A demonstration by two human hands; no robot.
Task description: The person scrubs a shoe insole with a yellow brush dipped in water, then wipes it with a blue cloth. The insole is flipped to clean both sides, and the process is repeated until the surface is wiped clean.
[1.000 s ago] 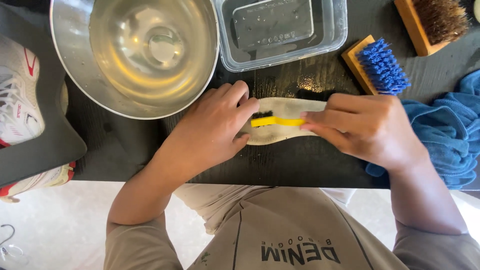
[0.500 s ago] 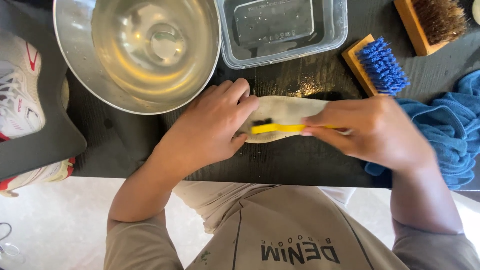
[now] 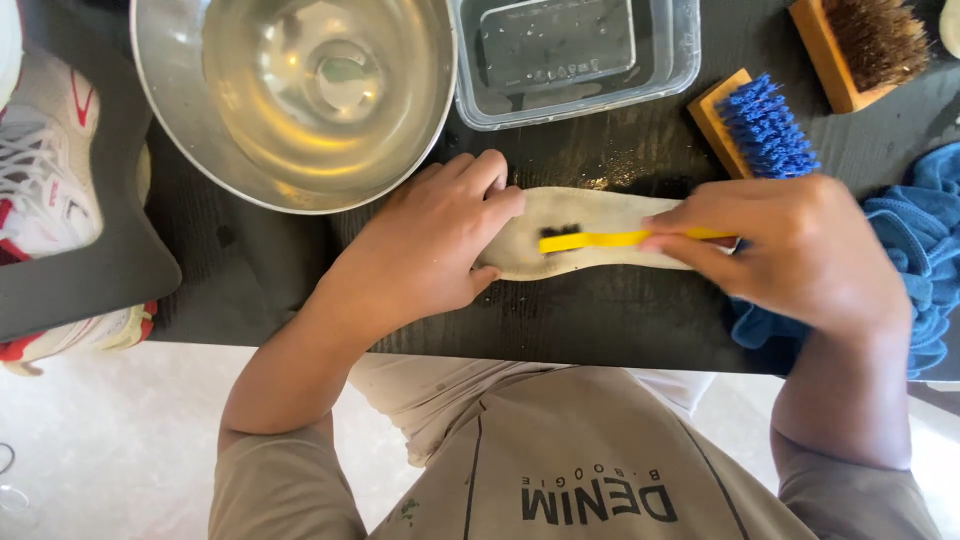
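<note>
Insole: pale, lying flat on the dark bench, just below the clear tub.
Left hand: pressed flat on the insole's end, pinning it down, fingers spread, clasping nothing.
Right hand: grip closed round the yellow brush, black bristles down on the insole.
Nearby: steel bowl, blue-bristled brush, blue cloth.

Pale insole, yellow brush, black table

The insole is off-white; the small brush on it has a yellow handle and black bristles. The table is black with faint wood grain. The bowl is shiny silver, the tub clear, one wooden brush blue-bristled, another brown-bristled. The cloth is blue; the shoe white with red.
</note>
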